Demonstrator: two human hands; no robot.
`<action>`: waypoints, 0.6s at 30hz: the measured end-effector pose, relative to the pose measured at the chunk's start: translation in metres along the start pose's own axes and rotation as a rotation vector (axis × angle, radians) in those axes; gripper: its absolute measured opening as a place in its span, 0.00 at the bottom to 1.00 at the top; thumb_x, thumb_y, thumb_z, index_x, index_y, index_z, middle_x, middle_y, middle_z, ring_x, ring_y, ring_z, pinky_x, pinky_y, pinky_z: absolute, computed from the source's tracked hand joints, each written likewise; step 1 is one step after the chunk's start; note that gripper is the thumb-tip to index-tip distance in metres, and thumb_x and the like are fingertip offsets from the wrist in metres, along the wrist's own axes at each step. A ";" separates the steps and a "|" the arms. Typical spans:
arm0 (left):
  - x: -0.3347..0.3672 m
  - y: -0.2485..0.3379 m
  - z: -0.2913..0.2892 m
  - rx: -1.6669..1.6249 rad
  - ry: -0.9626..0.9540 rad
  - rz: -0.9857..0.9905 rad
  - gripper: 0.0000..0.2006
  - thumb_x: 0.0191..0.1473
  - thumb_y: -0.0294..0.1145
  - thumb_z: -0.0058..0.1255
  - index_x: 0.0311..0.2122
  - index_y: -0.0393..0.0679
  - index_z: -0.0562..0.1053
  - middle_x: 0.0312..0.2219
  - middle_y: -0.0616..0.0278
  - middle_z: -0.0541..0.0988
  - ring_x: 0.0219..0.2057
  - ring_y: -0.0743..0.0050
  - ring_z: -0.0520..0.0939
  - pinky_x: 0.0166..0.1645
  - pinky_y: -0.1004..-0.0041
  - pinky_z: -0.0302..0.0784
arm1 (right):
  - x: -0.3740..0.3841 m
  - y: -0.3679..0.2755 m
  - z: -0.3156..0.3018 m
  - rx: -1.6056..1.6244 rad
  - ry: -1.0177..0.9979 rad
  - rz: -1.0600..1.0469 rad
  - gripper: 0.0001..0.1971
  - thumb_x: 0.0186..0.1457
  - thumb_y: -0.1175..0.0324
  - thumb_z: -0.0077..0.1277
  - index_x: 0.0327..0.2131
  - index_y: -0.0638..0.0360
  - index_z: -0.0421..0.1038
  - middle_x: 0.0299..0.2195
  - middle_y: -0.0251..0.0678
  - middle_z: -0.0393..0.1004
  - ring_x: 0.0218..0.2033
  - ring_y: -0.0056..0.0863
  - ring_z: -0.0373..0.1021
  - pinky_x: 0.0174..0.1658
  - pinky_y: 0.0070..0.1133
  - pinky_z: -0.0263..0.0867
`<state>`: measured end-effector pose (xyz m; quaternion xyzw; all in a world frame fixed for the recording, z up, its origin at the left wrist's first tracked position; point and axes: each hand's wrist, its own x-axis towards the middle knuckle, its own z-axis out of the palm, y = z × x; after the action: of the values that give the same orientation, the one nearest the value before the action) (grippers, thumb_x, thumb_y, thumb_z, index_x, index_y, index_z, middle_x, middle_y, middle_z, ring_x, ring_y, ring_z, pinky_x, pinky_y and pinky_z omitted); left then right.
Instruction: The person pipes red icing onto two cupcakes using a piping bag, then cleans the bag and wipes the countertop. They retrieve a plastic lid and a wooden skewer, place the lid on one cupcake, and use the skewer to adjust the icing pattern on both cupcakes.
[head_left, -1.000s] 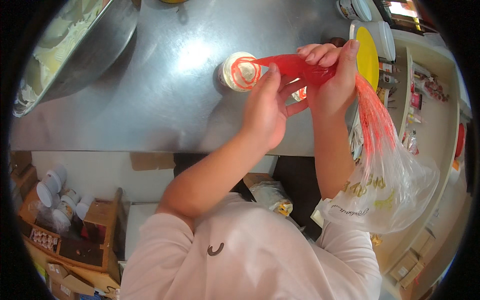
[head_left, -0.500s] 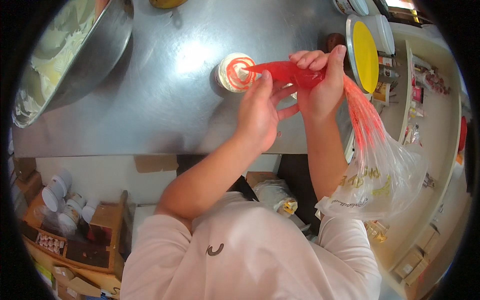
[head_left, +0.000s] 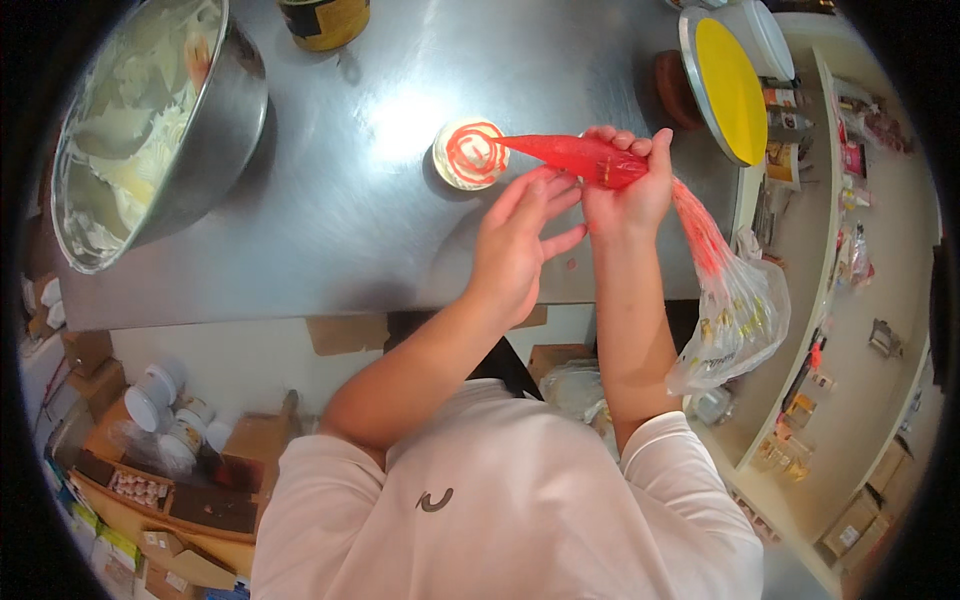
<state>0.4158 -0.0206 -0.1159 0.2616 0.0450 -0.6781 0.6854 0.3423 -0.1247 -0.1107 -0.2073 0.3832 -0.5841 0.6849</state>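
head view, piping bag mid-part hidden by right hand

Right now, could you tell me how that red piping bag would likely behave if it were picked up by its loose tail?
The red piping bag is thin plastic, so probably floppy; its tail droops off the table. The full front would likely sag, perhaps leaking red filling.

Looks like my bakery work kitchen: stainless steel table, big steel mixing bowl of cream, yellow-topped cake turntable, stacked tubs and boxes below, shelves of packaged supplies on the right.
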 end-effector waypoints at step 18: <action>-0.023 -0.008 -0.016 0.253 0.014 -0.083 0.19 0.58 0.37 0.32 0.51 0.35 0.58 0.48 0.49 0.64 0.48 0.62 0.68 0.48 0.63 0.68 | -0.007 0.008 0.004 -0.170 -0.033 -0.096 0.22 0.58 0.53 0.31 0.18 0.59 0.57 0.18 0.41 0.66 0.27 0.37 0.66 0.38 0.33 0.61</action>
<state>0.4110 0.0077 -0.1225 0.3485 -0.0252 -0.7042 0.6181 0.3502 -0.1170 -0.1117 -0.2922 0.4096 -0.5781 0.6424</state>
